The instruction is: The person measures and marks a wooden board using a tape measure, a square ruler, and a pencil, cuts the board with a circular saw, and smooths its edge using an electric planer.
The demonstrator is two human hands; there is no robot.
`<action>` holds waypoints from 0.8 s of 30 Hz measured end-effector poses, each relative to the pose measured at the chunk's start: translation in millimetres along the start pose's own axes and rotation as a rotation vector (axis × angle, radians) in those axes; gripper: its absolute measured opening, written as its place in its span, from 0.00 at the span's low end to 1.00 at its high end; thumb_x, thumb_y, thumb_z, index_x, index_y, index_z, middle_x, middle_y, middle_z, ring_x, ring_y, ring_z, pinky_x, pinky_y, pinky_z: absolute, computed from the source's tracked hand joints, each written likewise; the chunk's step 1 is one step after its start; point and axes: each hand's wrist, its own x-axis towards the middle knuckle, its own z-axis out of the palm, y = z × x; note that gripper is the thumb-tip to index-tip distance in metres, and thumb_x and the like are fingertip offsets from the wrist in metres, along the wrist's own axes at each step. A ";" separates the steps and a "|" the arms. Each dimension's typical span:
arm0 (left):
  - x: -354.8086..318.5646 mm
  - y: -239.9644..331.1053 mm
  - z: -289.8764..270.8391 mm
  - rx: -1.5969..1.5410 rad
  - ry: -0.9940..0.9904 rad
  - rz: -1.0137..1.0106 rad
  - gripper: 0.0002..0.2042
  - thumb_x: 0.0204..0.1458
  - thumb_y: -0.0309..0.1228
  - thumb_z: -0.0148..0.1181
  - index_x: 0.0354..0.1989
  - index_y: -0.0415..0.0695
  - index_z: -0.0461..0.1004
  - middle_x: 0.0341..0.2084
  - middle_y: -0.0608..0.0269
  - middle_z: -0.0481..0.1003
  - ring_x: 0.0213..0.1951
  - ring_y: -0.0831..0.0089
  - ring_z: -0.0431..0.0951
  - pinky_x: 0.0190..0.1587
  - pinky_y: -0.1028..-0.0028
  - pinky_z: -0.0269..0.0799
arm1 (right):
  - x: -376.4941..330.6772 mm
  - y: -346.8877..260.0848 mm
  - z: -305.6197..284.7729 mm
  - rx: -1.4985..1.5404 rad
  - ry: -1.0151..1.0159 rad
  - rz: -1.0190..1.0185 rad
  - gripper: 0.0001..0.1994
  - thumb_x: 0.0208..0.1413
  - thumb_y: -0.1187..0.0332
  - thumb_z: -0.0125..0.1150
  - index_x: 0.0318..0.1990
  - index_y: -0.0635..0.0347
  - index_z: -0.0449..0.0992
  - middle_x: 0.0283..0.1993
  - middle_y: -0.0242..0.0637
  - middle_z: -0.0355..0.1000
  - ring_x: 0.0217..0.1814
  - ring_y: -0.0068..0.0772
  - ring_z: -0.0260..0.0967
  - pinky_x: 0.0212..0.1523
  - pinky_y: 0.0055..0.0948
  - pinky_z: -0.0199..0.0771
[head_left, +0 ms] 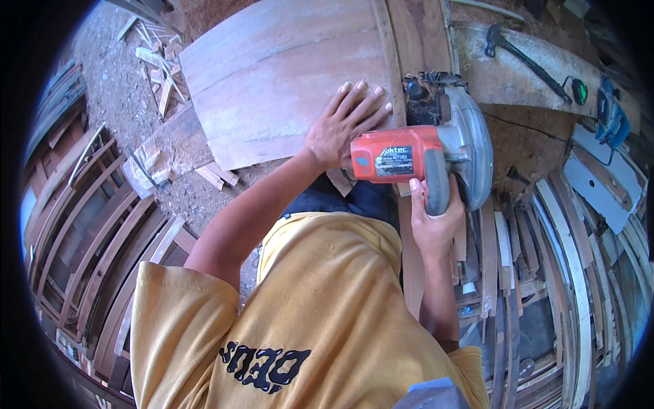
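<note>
My right hand [437, 217] is wrapped round the dark rear handle of a red circular saw [429, 144] with a grey blade guard. The saw sits at the right edge of a wide, pale wooden panel [272, 75], over a board [417, 34] that runs away from me. Its blade is hidden under the guard. With fingers spread, my left hand [346, 124] lies flat on the panel, just left of the saw's motor housing.
A claw hammer [528, 63], a small round green-and-black thing [579, 91] and a blue power tool [608, 114] lie at the right. A metal clamp [151, 173] grips a plank at the left. Wood offcuts [163, 82] and stacked timber strips [569, 259] lie around.
</note>
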 end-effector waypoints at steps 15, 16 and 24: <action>0.5 0.5 4.4 -0.034 0.012 -0.033 0.47 0.50 0.67 0.53 0.77 0.55 0.56 0.77 0.58 0.53 0.77 0.50 0.48 0.79 0.50 0.37 | 29.8 -16.9 1.4 0.025 -0.096 0.069 0.10 0.56 0.74 0.70 0.40 0.63 0.74 0.29 0.50 0.76 0.35 0.57 0.81 0.34 0.41 0.77; 0.9 0.7 4.0 -0.053 0.026 -0.037 0.48 0.49 0.68 0.54 0.77 0.55 0.56 0.76 0.58 0.53 0.77 0.50 0.48 0.79 0.50 0.37 | 31.0 -16.4 1.8 0.029 -0.097 0.069 0.10 0.56 0.74 0.70 0.40 0.63 0.74 0.29 0.50 0.76 0.35 0.57 0.81 0.34 0.41 0.77; 2.6 -4.6 -2.7 -0.097 -0.069 -0.035 0.53 0.41 0.74 0.56 0.75 0.56 0.60 0.76 0.60 0.54 0.77 0.50 0.48 0.79 0.51 0.37 | 43.0 -15.5 7.3 0.075 -0.093 -0.005 0.09 0.58 0.73 0.70 0.37 0.63 0.73 0.26 0.41 0.73 0.25 0.35 0.71 0.31 0.36 0.72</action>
